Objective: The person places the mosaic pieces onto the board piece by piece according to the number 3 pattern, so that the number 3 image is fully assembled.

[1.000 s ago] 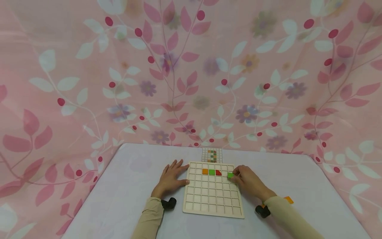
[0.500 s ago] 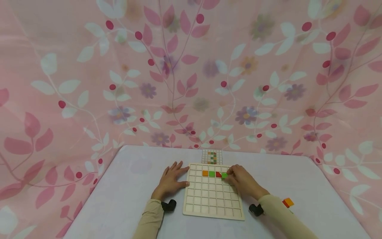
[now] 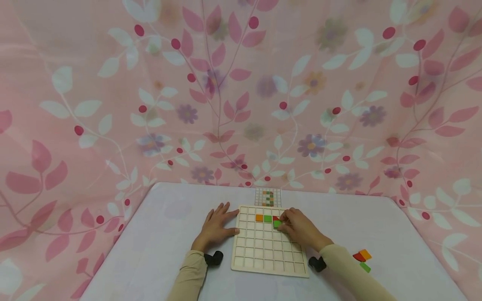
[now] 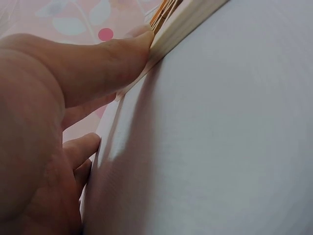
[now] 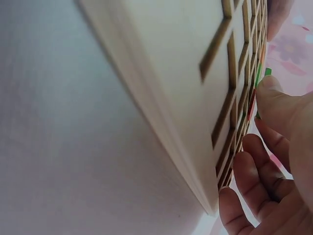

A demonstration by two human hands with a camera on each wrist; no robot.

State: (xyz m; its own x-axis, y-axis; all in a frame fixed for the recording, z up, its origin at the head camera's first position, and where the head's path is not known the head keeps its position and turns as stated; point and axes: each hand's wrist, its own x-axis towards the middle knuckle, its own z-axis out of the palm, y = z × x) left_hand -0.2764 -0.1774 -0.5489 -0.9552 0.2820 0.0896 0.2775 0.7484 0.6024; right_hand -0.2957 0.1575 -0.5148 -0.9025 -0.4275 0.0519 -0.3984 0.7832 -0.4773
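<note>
A pale wooden grid board (image 3: 248,253) lies on the white table. My left hand (image 3: 215,226) rests at its left side with fingers spread. In the left wrist view, the thumb (image 4: 110,61) touches the board's edge. Within the upper rows sit an orange square tile (image 3: 259,218), a green square tile (image 3: 267,218) and a red tile (image 3: 275,218), partly covered. My right hand (image 3: 302,227) pinches another green tile (image 3: 277,224) between thumb and fingers, close over the board, just below the red one. The right wrist view shows that green tile's edge (image 5: 268,72) at the thumb tip.
Behind the board lies a gridded pattern card (image 3: 267,197) printed with coloured squares. To the right, on the table, are a loose orange tile (image 3: 365,254), a red tile (image 3: 358,257) and a green tile (image 3: 365,267). A floral pink curtain (image 3: 241,92) hangs behind the table.
My right hand has moved left across the board with the green tile, from the right columns to just below the red tile. The left hand has stayed in place.
</note>
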